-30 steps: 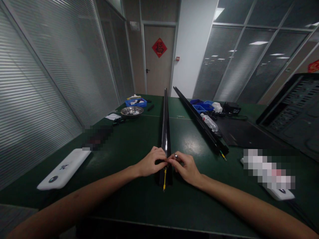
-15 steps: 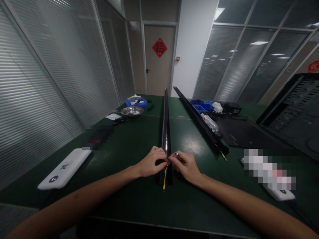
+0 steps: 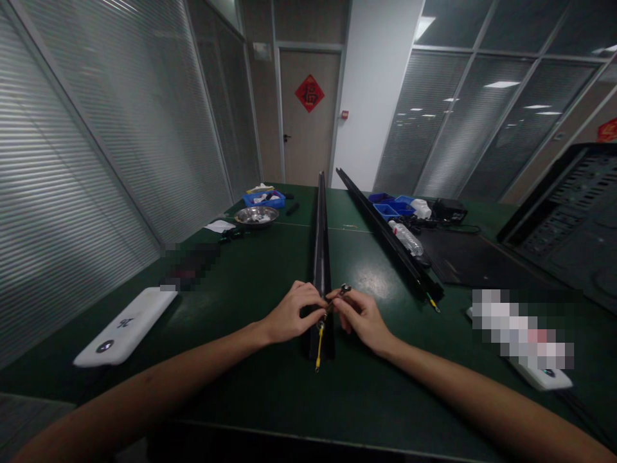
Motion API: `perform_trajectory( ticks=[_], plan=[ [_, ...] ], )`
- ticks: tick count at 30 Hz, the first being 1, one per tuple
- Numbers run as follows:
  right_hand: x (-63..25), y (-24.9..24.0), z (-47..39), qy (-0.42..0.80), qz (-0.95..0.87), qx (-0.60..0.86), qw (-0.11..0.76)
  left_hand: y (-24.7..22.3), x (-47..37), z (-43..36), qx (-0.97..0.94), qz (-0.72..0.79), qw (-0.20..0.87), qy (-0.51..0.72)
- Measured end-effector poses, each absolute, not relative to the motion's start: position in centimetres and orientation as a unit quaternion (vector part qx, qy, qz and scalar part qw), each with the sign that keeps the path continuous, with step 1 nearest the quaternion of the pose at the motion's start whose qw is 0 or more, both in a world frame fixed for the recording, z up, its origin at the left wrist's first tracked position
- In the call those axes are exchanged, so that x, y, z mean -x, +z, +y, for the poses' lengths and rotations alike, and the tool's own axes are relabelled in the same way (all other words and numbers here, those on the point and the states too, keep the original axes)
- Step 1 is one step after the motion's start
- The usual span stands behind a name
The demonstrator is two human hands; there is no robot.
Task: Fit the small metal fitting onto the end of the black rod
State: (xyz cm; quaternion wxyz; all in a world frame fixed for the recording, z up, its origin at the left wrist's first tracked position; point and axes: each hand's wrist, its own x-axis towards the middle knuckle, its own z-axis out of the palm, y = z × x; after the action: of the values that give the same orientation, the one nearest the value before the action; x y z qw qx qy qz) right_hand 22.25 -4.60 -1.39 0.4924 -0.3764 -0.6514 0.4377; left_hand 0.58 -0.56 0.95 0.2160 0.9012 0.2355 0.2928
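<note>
A long black rail [image 3: 320, 238] lies lengthwise on the green table [image 3: 241, 379], its near end between my hands. My right hand [image 3: 365, 321] pinches a small metal wrench [image 3: 344, 289], whose jaw end sticks up above the fingers. The wrench's other end points down to the rail's near end, by the fingers of my left hand [image 3: 295, 315]. My left hand's thumb and fingers are closed over the rail there; what they grip is hidden. From under them a short yellow wire [image 3: 319, 344] with a metal ring terminal runs toward me along the rail.
Another black rail [image 3: 385, 235] with a yellow-green wire [image 3: 432, 301] lies to the right, next to a plastic bottle [image 3: 407, 238] and blue bins [image 3: 393, 207]. At left are a metal bowl [image 3: 257, 217], a blue tray [image 3: 264, 199] and a white device [image 3: 128, 325]. A black panel [image 3: 569, 218] stands at right.
The wrench has turned in my right hand, its upper end now higher and slightly farther right. My right fingers have shifted around it. My left hand stays at the rail's near end.
</note>
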Motion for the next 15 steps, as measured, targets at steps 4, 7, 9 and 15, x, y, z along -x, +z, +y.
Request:
perform_trajectory(
  ticks=[4, 7, 9, 15],
  plan=[
    [-22.4, -1.6, -4.2, 0.484, -0.618, 0.360, 0.504, 0.9, -0.5, -0.5, -0.883, 0.248, 0.224, 0.330],
    [-22.4, -1.6, -3.7, 0.520, -0.584, 0.345, 0.520, 1.0, -0.5, -0.6, -0.864, 0.259, 0.241, 0.357],
    [-22.5, -1.6, -3.3, 0.547, -0.562, 0.337, 0.522, 1.0, -0.5, -0.6, -0.859, 0.270, 0.242, 0.363],
    [-22.7, -1.6, -2.5, 0.623, -0.502, 0.321, 0.506, 1.2, -0.8, -1.0, -0.888, 0.286, 0.183, 0.309]
  ],
)
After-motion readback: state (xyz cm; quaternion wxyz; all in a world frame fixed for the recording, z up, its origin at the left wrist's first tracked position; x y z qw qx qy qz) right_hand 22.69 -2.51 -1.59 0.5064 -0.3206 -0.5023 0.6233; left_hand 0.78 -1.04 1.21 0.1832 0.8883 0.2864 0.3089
